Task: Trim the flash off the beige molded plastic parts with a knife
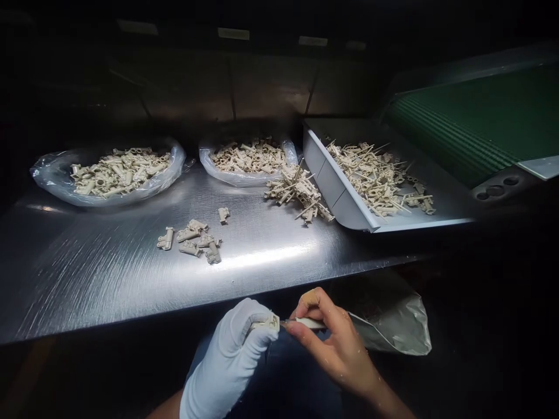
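My left hand, in a white glove, pinches a small cream plastic part between thumb and fingers, in front of the table edge. Much of the part is hidden by the glove. My right hand is bare, with a tan bandage on one finger. Its fingers close round a slim knife with a pale handle, whose short blade points left and meets or nearly meets the part's end. On the table beyond lie several loose cream plastic parts, with a single one set apart.
Two clear plastic bags hold heaps of cream parts. A pile with thin sticks leans by a grey tray of similar pieces. A green conveyor belt is at right; a plastic bag lies below the table edge.
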`<state>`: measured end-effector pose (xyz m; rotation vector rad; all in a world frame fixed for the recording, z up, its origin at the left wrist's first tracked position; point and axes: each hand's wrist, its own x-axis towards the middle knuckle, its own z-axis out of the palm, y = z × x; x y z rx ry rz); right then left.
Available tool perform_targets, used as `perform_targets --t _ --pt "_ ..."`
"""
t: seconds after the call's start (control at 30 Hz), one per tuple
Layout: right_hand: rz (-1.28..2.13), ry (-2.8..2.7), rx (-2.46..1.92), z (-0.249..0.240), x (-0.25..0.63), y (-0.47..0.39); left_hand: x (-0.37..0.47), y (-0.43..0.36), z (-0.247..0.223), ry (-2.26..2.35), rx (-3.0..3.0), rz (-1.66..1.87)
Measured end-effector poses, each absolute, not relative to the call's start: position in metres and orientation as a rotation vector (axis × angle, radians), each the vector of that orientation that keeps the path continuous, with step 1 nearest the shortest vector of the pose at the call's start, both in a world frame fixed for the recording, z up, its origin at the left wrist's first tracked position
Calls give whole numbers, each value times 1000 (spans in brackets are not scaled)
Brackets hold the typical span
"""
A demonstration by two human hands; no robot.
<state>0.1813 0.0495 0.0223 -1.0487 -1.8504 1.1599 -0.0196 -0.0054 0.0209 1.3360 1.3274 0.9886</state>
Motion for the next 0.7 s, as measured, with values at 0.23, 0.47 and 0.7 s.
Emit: perform_targets --t 0.23,0.47,0.7 --pt "1080 -1870 -1094 16 181 46 -23 -3 22 1369 1589 966" --pt "1050 -1825 -1032 12 177 45 -17 -4 17 1364 1596 1082" --pt "907 -1784 -890 7 173 43 -12 -10 21 1388 1324 1067"
